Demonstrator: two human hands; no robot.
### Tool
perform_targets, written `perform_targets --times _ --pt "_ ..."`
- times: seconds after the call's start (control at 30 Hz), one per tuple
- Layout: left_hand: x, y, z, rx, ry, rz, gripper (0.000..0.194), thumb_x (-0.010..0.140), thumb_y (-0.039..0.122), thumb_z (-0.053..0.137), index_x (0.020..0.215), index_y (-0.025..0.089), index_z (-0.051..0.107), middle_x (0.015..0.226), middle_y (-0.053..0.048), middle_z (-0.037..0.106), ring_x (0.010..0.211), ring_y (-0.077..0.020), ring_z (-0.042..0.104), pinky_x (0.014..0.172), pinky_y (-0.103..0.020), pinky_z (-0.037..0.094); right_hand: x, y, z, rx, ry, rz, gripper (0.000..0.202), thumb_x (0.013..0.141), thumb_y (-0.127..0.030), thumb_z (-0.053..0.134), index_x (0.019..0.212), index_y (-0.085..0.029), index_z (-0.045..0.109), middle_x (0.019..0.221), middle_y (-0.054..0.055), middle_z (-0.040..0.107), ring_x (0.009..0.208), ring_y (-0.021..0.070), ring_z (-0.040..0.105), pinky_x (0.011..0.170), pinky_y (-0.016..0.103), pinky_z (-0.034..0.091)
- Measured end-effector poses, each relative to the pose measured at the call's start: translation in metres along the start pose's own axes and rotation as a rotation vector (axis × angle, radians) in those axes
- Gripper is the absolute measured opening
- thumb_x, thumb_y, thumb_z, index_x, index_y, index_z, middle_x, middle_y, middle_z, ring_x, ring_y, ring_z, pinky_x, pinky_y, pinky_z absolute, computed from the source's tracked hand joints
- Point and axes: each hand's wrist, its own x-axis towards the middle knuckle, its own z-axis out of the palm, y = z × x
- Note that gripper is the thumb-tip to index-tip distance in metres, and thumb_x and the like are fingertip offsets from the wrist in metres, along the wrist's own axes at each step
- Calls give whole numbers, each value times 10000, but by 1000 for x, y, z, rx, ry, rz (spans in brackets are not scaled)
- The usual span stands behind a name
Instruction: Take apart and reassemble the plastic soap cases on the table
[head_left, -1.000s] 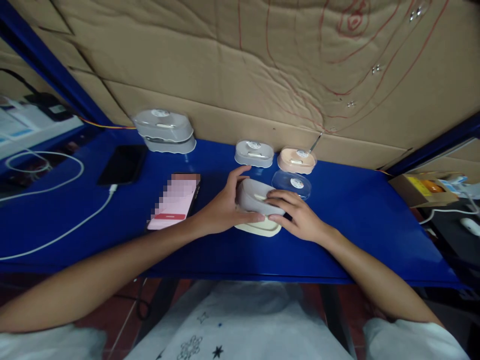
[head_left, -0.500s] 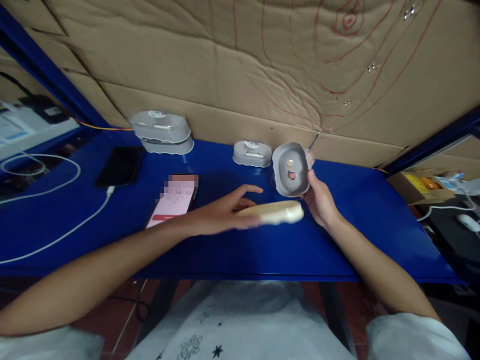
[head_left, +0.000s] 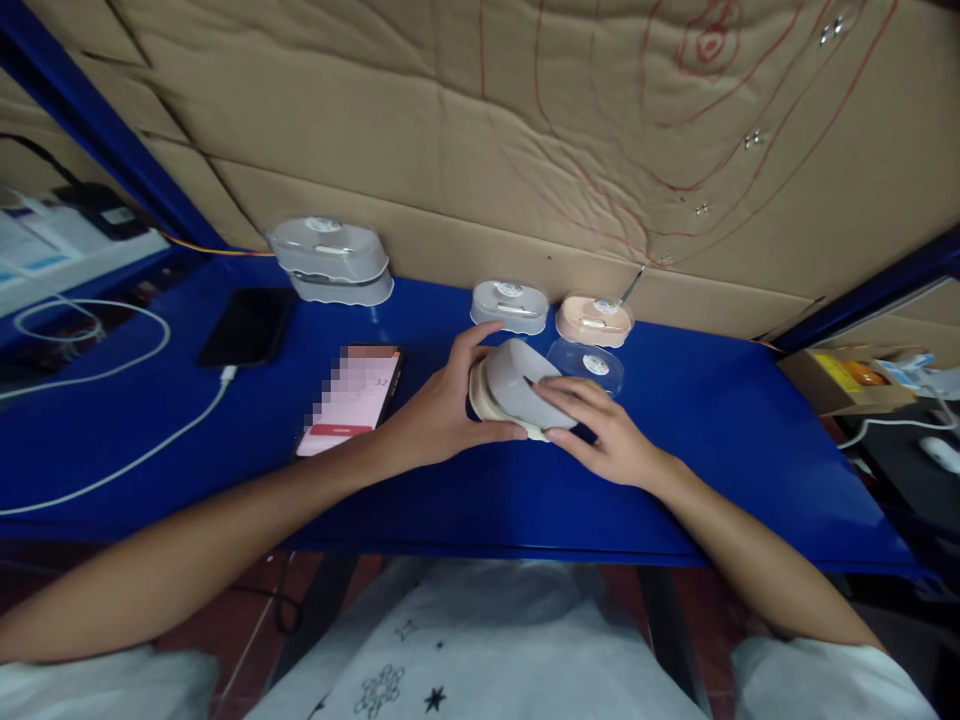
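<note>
Near the middle of the blue table, my left hand [head_left: 457, 410] grips a cream container [head_left: 486, 398] from its left side, thumb below and fingers above. My right hand [head_left: 611, 430] holds a grey container [head_left: 525, 385], which is tilted bottom up over the cream one. The two containers touch, and what lies between them is hidden. Just behind my right hand a clear lid [head_left: 589, 366] with a round label lies on the table. Beyond it stand a lidded peach container [head_left: 594, 320] and a lidded grey container [head_left: 510, 306].
Two stacked grey containers [head_left: 334, 262] stand at the back left. A lit phone [head_left: 349, 400] and a dark phone [head_left: 246, 326] on a white cable lie at the left. A cardboard wall [head_left: 375, 130] rises behind the blue table [head_left: 450, 510].
My right hand has brought the grey container left and turned it over onto the cream one. The peach container and clear lid behind it now show more fully.
</note>
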Motion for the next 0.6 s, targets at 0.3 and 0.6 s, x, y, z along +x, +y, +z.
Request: perform_targets --times 0.3,0.6 --pt "2 0 3 -200 -10 -104 1175 656 419 1003 1573 345 273 1595 -141 433 1510 -375 444 1244 -584 373 -1 -3 16 -245 -175 -117 581 1104 -384 517 1661 -297 378 1572 141 551 1489 308 498 1199 567 447" --pt "7 13 -2 -319 27 -398 997 645 384 975 1492 257 465 1537 -113 530 1449 -366 501 1235 -537 385 -7 77 -31 -373 -71 321 808 946 -736 619 1615 -310 463 1697 155 420 1570 443 369 1218 736 318"
